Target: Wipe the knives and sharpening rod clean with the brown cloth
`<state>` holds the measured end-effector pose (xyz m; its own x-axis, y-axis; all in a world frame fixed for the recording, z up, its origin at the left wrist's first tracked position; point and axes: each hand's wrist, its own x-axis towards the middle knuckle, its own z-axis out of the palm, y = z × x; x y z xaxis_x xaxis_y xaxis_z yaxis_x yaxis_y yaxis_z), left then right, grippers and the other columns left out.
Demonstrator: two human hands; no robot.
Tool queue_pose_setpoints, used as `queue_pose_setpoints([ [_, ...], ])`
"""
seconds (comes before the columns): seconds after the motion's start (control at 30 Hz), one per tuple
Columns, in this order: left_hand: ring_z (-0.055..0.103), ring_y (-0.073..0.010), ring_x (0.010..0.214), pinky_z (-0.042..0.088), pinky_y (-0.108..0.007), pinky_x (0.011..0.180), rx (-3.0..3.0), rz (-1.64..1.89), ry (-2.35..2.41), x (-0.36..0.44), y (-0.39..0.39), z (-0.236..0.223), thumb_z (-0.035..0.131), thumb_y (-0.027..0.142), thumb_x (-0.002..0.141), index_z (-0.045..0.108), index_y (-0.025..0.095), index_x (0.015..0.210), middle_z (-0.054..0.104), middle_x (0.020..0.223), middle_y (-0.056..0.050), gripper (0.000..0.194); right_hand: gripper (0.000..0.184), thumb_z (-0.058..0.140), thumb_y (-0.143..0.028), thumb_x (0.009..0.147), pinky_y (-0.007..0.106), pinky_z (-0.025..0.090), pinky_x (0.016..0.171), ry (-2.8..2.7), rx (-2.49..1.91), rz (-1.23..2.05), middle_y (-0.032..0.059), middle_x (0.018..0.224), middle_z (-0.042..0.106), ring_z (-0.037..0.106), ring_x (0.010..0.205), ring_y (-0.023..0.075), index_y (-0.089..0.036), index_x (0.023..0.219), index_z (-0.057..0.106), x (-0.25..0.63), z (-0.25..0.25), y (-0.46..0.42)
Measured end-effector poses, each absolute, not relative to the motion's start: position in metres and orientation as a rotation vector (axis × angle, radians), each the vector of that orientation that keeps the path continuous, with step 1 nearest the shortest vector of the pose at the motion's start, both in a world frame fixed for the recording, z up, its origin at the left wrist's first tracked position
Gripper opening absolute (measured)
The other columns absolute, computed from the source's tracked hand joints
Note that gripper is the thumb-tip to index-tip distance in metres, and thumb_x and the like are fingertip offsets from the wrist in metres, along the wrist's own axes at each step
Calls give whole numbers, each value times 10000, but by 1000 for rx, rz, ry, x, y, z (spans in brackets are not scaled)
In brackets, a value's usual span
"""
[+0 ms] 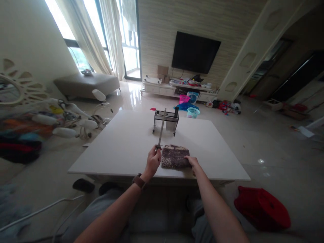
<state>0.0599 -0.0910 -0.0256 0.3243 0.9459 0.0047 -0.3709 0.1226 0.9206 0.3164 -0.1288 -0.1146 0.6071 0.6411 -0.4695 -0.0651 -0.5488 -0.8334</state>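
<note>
My left hand (153,160), with a brown strap on its wrist, is closed round the dark handle of a long narrow metal blade (162,127). The blade points up and away, in front of a black-framed rack (166,115). A folded brown-purple patterned towel (175,158) lies at the near edge of the table, just right of my left hand. My right hand (192,162) pinches the towel's right side, thumb on top; its other fingers are mostly hidden.
The white table (121,145) spreads in front of me, with the rack near its far edge. A red stool (262,207) stands at the lower right. Beyond are a turquoise basket (193,112), a TV cabinet (159,89) and a floor lamp (65,132) at left.
</note>
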Motion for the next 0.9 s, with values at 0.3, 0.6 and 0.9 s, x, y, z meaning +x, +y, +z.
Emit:
queue_pose_setpoints([
  [0.3, 289, -61, 327, 226, -192, 299, 1027, 987, 715, 45, -85, 18, 638, 592, 806, 469, 227, 910, 385, 483, 129, 415, 242, 633, -230, 761, 349, 637, 704, -270, -1408, 1306, 82, 844, 796, 753, 723, 229, -149, 976, 710, 278, -70, -110],
  [0.6, 289, -52, 350, 241, -188, 356, 1182, 698, 851, 66, -81, 18, 544, 456, 843, 478, 221, 853, 399, 508, 110, 245, 408, 672, -199, 768, 479, 652, 876, -268, -738, 1235, 46, 998, 810, 775, 907, 262, -206, 1176, 680, 264, -19, -115],
  [0.9, 339, -64, 387, 262, -198, 392, 1399, 636, 930, 87, -79, -9, 521, 441, 865, 480, 211, 758, 417, 496, 83, 257, 394, 671, -422, 818, 532, 593, 988, -204, -548, 1280, 51, 1043, 795, 742, 1021, 280, -236, 1165, 680, 241, 1, -115],
])
